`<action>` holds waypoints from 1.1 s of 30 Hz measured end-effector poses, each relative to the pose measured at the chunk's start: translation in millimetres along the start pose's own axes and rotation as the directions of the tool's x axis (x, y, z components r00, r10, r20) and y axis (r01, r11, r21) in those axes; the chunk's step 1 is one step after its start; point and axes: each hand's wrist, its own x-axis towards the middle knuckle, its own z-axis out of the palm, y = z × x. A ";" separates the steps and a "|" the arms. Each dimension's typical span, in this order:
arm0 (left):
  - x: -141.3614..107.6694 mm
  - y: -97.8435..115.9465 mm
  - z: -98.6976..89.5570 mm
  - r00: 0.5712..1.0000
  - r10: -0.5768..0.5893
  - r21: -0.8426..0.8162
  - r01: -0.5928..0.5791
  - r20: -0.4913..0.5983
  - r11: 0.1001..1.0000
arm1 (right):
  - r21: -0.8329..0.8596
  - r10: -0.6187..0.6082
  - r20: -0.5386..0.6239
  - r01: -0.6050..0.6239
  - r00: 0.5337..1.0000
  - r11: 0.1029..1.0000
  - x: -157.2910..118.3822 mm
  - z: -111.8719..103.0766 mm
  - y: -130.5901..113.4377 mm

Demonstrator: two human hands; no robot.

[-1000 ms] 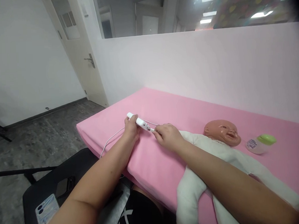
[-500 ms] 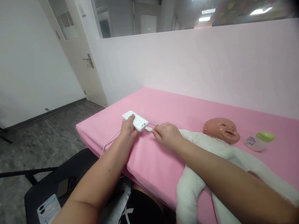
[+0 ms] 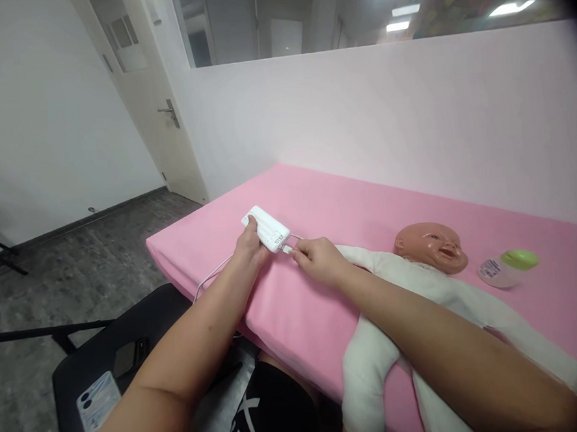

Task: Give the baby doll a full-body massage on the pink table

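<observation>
My left hand [image 3: 252, 244] is closed around a white power bank [image 3: 268, 228], thumb on its top face. Between the thumb and fingers of my right hand [image 3: 318, 258] is the USB plug [image 3: 287, 249] of a white cable. The plug's tip is at the port end of the power bank; whether it has entered the port I cannot tell. A stretch of the white cable [image 3: 212, 273] runs down past my left forearm. Both hands are above a pink-covered table [image 3: 311, 188]. Beneath my right forearm lies a baby doll [image 3: 424, 247] in white cloth.
A small bottle with a green cap [image 3: 507, 269] lies right of the doll's head. On a black chair [image 3: 142, 313] at lower left rest a patterned phone [image 3: 98, 400] and a dark phone [image 3: 126, 358]. A wall with a window stands behind the table.
My right hand has brought the USB plug up against the power bank's end, closing the small gap. The power bank has shifted slightly up and right. The view has moved a little.
</observation>
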 end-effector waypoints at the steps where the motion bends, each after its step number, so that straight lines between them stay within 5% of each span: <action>1: 0.4 -0.5 0.2 1.000 0.000 -0.011 0.000 0.000 1.000 | 0.021 0.009 0.003 -0.009 1.000 1.000 0.3 0.1 0.4; 18: 5.2 -0.1 -0.3 0.999 -0.035 -0.132 0.038 0.021 0.991 | 0.091 0.093 0.047 -0.097 0.995 0.991 1.4 -2.3 1.8; 33: 2.0 0.2 -1.7 0.994 0.020 -0.146 -0.005 0.105 0.989 | 0.073 0.170 -0.080 -0.164 0.982 0.984 6.5 1.1 10.2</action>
